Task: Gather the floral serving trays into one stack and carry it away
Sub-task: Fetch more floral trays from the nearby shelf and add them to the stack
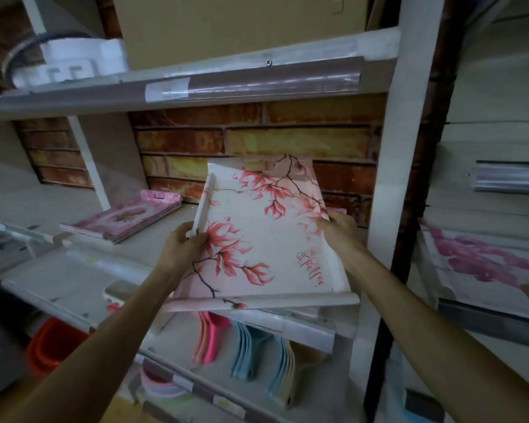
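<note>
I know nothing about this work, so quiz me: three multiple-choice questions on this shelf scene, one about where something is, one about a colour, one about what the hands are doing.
1. Where does the pile of pink flat trays lie?
A. on the shelf board, left of the held tray
B. on the floor
C. on the top shelf

2. What colour are the blossoms on the cream rectangular floral tray?
A. blue
B. coral red
C. yellow

3. How is that tray held?
A. by one hand only
B. it lies untouched on the shelf
C. by both hands at its side edges

Answers: 1 A, the pile rests on the middle shelf to the left. 2 B, the petals are coral red. 3 C, the left hand and right hand each grip a side.
</note>
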### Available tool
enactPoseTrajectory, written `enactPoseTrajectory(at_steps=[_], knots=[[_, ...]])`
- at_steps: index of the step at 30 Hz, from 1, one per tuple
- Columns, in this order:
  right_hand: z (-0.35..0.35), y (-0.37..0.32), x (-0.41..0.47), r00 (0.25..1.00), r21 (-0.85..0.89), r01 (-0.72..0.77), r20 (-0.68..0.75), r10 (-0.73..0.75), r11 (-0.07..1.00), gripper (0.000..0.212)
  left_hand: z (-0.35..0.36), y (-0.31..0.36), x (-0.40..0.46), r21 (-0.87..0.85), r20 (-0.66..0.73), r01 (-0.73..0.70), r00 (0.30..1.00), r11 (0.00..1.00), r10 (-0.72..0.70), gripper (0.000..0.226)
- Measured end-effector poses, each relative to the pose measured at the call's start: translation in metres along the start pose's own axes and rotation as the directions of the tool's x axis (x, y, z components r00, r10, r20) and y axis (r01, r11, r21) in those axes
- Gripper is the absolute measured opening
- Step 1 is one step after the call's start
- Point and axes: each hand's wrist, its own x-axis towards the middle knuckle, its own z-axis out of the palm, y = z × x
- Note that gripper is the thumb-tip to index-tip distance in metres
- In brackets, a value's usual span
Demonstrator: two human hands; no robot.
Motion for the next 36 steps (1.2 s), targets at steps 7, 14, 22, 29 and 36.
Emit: enactPoseTrajectory(at_steps=[7,14,22,29,36], knots=[[0.008,0.007,0.016,0.993,-0.001,-0.047,-0.106,0.047,0.999,0.021,0.016,-0.013,0.062,0.110,0.141,-0.121,0.984,0.987,0.105,0.020],[0.020,0.058,0.039,0.967,-0.086,-0.154,-0.218,0.132,0.984,0.017,0.038,-0.041,0.113,0.269,0.288,-0.189,0.952,0.944,0.109,0.025],[0.040,0.070,0.028,0.934,-0.062,-0.178,-0.326,0.148,0.982,0.018,0.051,-0.066,0.137,0.340,0.413,-0.258,0.905,0.904,0.103,0.033],[0.041,0.089,0.031,0.919,-0.215,-0.219,-0.373,0.127,0.952,0.018,0.062,-0.078,0.143,0.386,0.483,-0.287,0.873,0.877,0.074,0.036],[0.034,0.101,0.028,0.920,-0.310,-0.243,-0.375,0.117,0.919,0.022,0.078,-0.092,0.145,0.426,0.511,-0.295,0.858,0.855,0.041,0.034]])
